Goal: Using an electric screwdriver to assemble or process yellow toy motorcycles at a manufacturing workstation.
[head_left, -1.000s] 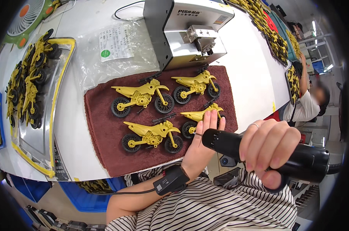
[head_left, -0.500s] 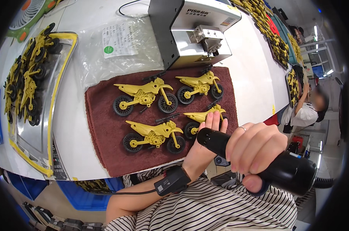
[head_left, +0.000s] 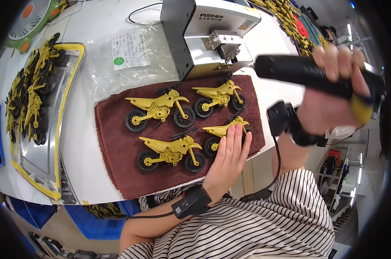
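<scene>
Four fingers of my left hand [head_left: 229,155] lie stretched over the near-right yellow toy motorcycle [head_left: 215,130], covering part of its front. Up at the right, my right hand [head_left: 333,97], blurred by motion, grips a black electric screwdriver [head_left: 290,71]. The tool lies nearly level, its narrow end pointing left toward the silver-and-black screw feeder [head_left: 199,47]. Three more toy motorcycles rest on their sides on the brown towel [head_left: 111,134]: one far left [head_left: 158,108], one far right [head_left: 219,94], one near left [head_left: 170,150]. All have black wheels.
Left of the towel, a metal tray [head_left: 50,159] edged in yellow tape carries piled toy motorcycles [head_left: 33,93]. A clear plastic bag [head_left: 161,52] lies behind the towel. A green fan [head_left: 29,21] stands far left. Blue bins [head_left: 81,220] sit below the table edge.
My right hand has swung up and right with the screwdriver, away from the near-right motorcycle toward the feeder's side. My left hand stays on that motorcycle.
</scene>
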